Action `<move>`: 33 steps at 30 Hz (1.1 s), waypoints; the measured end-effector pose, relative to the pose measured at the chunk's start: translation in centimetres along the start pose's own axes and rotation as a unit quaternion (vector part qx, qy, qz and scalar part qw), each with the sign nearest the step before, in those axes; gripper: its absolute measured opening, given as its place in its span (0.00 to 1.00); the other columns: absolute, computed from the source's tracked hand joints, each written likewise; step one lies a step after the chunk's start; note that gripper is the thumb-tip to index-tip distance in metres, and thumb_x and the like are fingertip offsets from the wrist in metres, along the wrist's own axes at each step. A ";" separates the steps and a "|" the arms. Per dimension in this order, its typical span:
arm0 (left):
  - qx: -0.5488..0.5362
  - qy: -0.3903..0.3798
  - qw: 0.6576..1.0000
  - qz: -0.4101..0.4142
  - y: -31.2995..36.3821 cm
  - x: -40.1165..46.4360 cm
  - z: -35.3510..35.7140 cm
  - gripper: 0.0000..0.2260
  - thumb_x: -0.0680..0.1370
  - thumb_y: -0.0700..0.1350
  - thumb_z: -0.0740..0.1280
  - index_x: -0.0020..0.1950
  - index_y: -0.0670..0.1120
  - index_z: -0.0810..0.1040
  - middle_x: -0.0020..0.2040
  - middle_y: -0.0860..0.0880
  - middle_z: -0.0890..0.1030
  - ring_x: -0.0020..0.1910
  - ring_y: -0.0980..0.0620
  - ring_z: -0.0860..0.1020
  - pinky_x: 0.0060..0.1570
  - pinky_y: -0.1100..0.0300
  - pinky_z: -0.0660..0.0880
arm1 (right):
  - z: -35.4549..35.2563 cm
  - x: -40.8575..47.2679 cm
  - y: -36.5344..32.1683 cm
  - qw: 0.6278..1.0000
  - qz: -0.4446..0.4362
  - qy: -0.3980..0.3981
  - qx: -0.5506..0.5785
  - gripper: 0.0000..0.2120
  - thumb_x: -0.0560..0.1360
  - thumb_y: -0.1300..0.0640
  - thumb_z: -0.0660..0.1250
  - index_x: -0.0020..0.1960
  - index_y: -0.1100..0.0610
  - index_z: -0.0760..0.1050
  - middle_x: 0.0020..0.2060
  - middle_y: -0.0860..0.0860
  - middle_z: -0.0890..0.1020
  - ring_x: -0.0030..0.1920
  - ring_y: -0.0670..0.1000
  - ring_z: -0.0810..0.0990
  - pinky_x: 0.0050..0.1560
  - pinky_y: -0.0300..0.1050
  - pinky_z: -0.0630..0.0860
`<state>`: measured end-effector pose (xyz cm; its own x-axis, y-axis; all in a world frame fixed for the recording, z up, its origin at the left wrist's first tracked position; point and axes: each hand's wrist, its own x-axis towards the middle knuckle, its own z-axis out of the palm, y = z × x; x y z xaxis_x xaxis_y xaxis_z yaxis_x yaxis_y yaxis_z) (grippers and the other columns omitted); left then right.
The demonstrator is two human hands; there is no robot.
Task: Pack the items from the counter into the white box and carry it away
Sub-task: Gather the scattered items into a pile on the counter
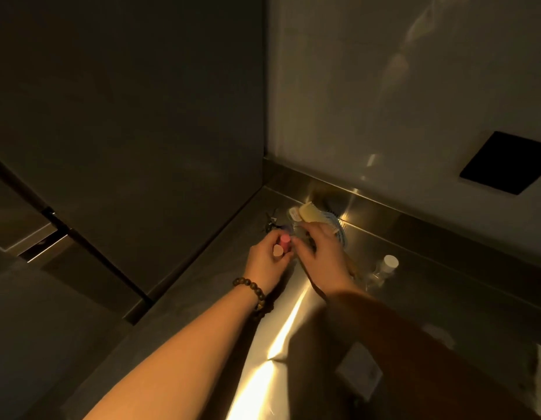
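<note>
a small pink tube [282, 244] is gripped in the left hand [267, 258] over the steel counter [414, 268]; a pale yellow comb [311, 211] is held by the right hand [323, 256].

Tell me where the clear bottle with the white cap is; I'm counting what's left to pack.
In the head view, the bottle lies on the steel counter, just right of the right hand, near the wall.

Small pink tube [283, 244], pale cap toward camera, gripped in left hand [267, 259] above steel bench [414, 268]. Yellow comb [310, 211] and blue comb [338, 230] lie near the back corner, beside right hand [323, 253]. Clear white-capped bottle [385, 266] further right.
</note>
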<state>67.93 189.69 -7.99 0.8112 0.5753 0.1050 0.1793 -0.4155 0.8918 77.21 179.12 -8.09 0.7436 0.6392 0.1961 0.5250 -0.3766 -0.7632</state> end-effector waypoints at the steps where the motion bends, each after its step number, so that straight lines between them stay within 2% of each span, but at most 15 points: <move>1: -0.004 -0.008 1.000 0.004 0.2 0.0 0.2 0.15 0.74 0.41 0.69 0.60 0.49 0.75 0.50 0.53 0.79 0.46 0.59 0.76 0.41 0.75 0.69 | 0.0 0.0 -0.5 0.999 0.009 -0.020 0.039 0.14 0.79 0.51 0.61 0.64 0.47 0.73 0.56 0.44 0.74 0.57 0.45 0.74 0.56 0.40 0.74; 3: -0.006 -0.021 1.000 0.013 0.5 0.1 0.4 0.21 0.75 0.42 0.69 0.67 0.49 0.71 0.54 0.53 0.78 0.50 0.59 0.76 0.45 0.78 0.68 | -0.4 -0.1 -1.0 0.994 0.027 -0.049 0.095 0.13 0.79 0.53 0.61 0.63 0.46 0.74 0.54 0.43 0.75 0.54 0.42 0.76 0.54 0.36 0.75; 5: 0.001 -0.039 0.999 0.019 0.4 0.4 0.4 0.22 0.75 0.42 0.69 0.69 0.48 0.69 0.57 0.52 0.78 0.52 0.59 0.76 0.46 0.78 0.68 | -0.9 -0.2 -0.9 0.987 0.040 -0.081 0.135 0.14 0.78 0.53 0.64 0.63 0.47 0.75 0.54 0.44 0.77 0.54 0.40 0.77 0.51 0.32 0.75; 8: 0.016 -0.084 0.996 0.014 0.4 1.0 0.5 0.24 0.75 0.41 0.69 0.70 0.47 0.68 0.59 0.50 0.77 0.53 0.57 0.77 0.50 0.74 0.70 | -1.4 -0.3 -0.2 0.981 0.045 -0.102 0.156 0.11 0.77 0.53 0.66 0.59 0.48 0.77 0.51 0.42 0.80 0.50 0.39 0.78 0.46 0.30 0.75; 10: 0.025 -0.102 0.994 0.028 0.4 1.5 0.9 0.21 0.74 0.43 0.70 0.67 0.48 0.71 0.58 0.51 0.78 0.54 0.57 0.76 0.50 0.75 0.69 | -1.4 0.0 0.4 0.980 0.056 -0.085 0.173 0.08 0.77 0.55 0.67 0.55 0.50 0.78 0.48 0.45 0.82 0.48 0.41 0.80 0.45 0.33 0.77; 13: 0.001 -0.083 0.996 0.011 0.7 2.6 1.7 0.14 0.72 0.45 0.73 0.55 0.47 0.77 0.49 0.52 0.80 0.47 0.58 0.77 0.45 0.73 0.70 | -1.5 0.9 1.7 0.977 0.080 -0.030 0.193 0.06 0.76 0.59 0.67 0.50 0.50 0.78 0.45 0.50 0.82 0.46 0.48 0.83 0.44 0.40 0.80; 15: -0.011 -0.043 0.999 -0.022 0.6 3.6 2.1 0.10 0.71 0.45 0.73 0.48 0.43 0.78 0.44 0.51 0.79 0.44 0.57 0.76 0.44 0.69 0.71 | -1.6 1.5 2.7 0.982 0.098 0.012 0.162 0.10 0.76 0.59 0.67 0.46 0.43 0.76 0.42 0.48 0.82 0.44 0.47 0.82 0.44 0.41 0.80; 18: -0.039 -0.009 0.996 -0.076 0.5 4.7 2.7 0.10 0.73 0.44 0.72 0.46 0.39 0.75 0.40 0.50 0.77 0.39 0.57 0.74 0.38 0.68 0.70 | -1.4 2.3 4.2 0.987 0.111 0.047 0.108 0.12 0.75 0.58 0.68 0.42 0.41 0.74 0.40 0.44 0.80 0.42 0.42 0.80 0.42 0.36 0.76; 21: -0.057 -0.022 0.994 -0.096 0.3 5.1 3.3 0.07 0.75 0.40 0.68 0.49 0.40 0.72 0.41 0.49 0.75 0.37 0.56 0.72 0.35 0.70 0.70 | -0.7 2.9 4.9 0.990 0.095 0.058 0.083 0.10 0.74 0.59 0.68 0.44 0.43 0.75 0.39 0.44 0.80 0.41 0.42 0.79 0.43 0.37 0.75; 22: -0.057 -0.035 0.993 -0.102 0.2 5.2 3.5 0.07 0.75 0.39 0.66 0.51 0.41 0.71 0.43 0.48 0.75 0.39 0.56 0.73 0.36 0.69 0.71 | -0.6 3.2 5.0 0.991 0.091 0.055 0.077 0.08 0.74 0.59 0.68 0.46 0.45 0.75 0.40 0.45 0.80 0.42 0.43 0.79 0.44 0.38 0.75; 24: -0.037 -0.051 0.993 -0.096 0.0 5.5 3.8 0.09 0.76 0.39 0.64 0.55 0.42 0.70 0.50 0.45 0.75 0.46 0.52 0.74 0.45 0.62 0.72 | -0.5 3.8 4.9 0.993 0.084 0.046 0.064 0.06 0.75 0.59 0.67 0.49 0.49 0.77 0.42 0.48 0.81 0.44 0.47 0.80 0.47 0.41 0.77; 26: 0.000 -0.044 0.997 -0.069 -0.3 5.8 3.8 0.11 0.75 0.39 0.67 0.57 0.42 0.72 0.54 0.45 0.73 0.51 0.51 0.73 0.51 0.63 0.69 | -0.6 4.2 4.8 0.995 0.073 0.040 0.058 0.06 0.75 0.59 0.67 0.49 0.50 0.76 0.42 0.49 0.81 0.44 0.48 0.80 0.47 0.42 0.77; 30: 0.017 -0.007 1.000 -0.020 -0.6 6.2 3.5 0.13 0.69 0.39 0.74 0.53 0.45 0.79 0.51 0.50 0.76 0.49 0.56 0.72 0.45 0.75 0.64 | -0.7 4.9 4.3 0.997 0.066 0.022 0.041 0.06 0.75 0.60 0.66 0.51 0.54 0.77 0.43 0.50 0.81 0.45 0.49 0.80 0.47 0.41 0.76; 33: 0.022 0.012 1.000 -0.018 -0.8 6.2 3.4 0.14 0.68 0.40 0.75 0.52 0.48 0.80 0.48 0.52 0.79 0.48 0.57 0.74 0.48 0.69 0.67 | -0.6 5.3 3.8 0.997 0.070 0.015 0.029 0.07 0.75 0.61 0.67 0.53 0.57 0.77 0.44 0.52 0.81 0.46 0.51 0.80 0.50 0.46 0.77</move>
<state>74.73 191.20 -9.56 0.7908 0.6062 0.0846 0.2319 -0.4246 0.8752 83.41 180.68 -9.55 0.8207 0.5619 0.1033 0.3910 -0.4205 -0.8187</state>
